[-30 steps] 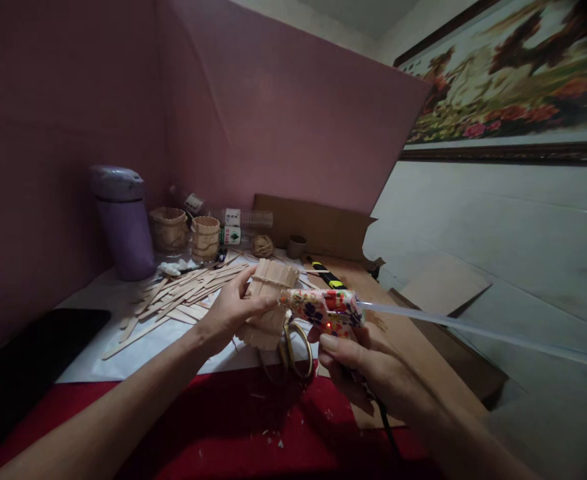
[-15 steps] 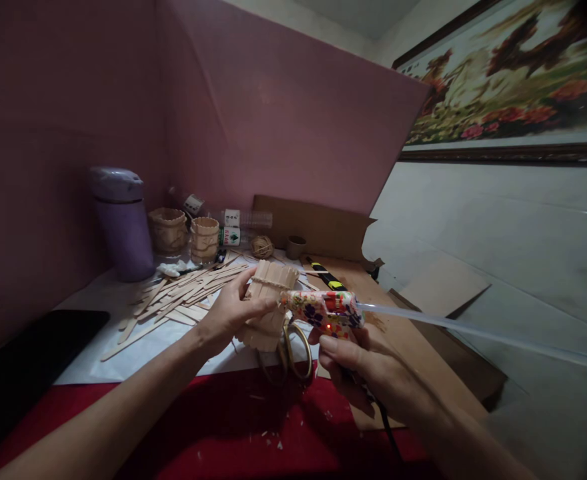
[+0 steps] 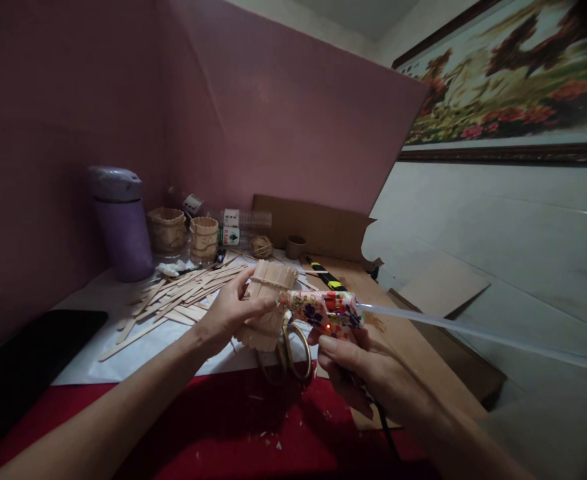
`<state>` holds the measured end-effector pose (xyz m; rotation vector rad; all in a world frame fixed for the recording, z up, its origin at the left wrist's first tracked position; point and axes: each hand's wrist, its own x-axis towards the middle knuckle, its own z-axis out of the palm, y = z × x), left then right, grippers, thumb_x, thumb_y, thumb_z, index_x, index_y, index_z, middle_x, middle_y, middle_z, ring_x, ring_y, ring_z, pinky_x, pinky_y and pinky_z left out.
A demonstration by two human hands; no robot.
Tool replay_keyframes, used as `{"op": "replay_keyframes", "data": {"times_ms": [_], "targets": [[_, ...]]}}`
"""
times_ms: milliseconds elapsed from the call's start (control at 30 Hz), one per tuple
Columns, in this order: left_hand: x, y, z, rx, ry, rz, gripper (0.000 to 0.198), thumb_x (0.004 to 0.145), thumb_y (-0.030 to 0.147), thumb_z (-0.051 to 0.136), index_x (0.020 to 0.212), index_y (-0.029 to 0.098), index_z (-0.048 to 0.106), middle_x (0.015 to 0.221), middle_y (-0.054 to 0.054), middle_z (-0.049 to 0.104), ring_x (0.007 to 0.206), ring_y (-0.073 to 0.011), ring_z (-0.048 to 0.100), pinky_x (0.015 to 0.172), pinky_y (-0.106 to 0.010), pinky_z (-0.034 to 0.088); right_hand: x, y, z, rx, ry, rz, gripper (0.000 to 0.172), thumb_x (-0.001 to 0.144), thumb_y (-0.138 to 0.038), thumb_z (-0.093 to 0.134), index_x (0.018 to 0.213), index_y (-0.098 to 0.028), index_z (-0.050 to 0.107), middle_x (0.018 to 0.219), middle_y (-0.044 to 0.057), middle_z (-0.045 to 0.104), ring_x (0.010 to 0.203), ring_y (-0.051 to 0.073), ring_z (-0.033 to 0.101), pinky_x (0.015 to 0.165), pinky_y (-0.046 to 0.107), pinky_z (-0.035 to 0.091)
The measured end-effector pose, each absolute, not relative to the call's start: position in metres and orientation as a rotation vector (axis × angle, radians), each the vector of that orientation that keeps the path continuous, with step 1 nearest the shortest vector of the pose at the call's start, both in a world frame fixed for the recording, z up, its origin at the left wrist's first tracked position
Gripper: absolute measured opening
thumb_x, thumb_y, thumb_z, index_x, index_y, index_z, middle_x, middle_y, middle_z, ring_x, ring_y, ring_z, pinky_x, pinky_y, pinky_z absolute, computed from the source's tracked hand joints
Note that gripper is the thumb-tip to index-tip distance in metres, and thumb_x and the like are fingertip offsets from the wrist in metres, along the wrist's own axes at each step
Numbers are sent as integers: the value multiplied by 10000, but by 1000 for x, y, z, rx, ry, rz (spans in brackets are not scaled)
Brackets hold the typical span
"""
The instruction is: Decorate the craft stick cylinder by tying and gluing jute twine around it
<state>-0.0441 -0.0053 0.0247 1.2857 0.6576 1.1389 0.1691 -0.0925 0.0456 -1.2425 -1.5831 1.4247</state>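
View nudged right; left hand (image 3: 227, 309) above paper (image 3: 96, 360), pink panel (image 3: 293, 120) behind.

The left hand (image 3: 228, 307) is gripping a wooden cup (image 3: 269, 285), and the right hand (image 3: 361, 363) is pointing a flowery glue gun (image 3: 323, 309) straight at its side, red light (image 3: 328, 327) glowing! Beyond the left hand, loose sticks (image 3: 181, 293) are lying scattered over white paper (image 3: 86, 363).
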Motion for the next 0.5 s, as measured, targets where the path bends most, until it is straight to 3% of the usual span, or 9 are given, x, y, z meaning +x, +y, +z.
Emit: {"op": "replay_keyframes", "data": {"times_ms": [500], "targets": [[-45,-6,24,1260,654,1144,714,638,394,833,1258,167,561,1073,-106,705,894,-236,659,738,-304,527,164,-95,51,-1206,-1545,1427,447,859,-583,561,665,-181,536,397,-66,426,308,53,339,320,175,231]]}}
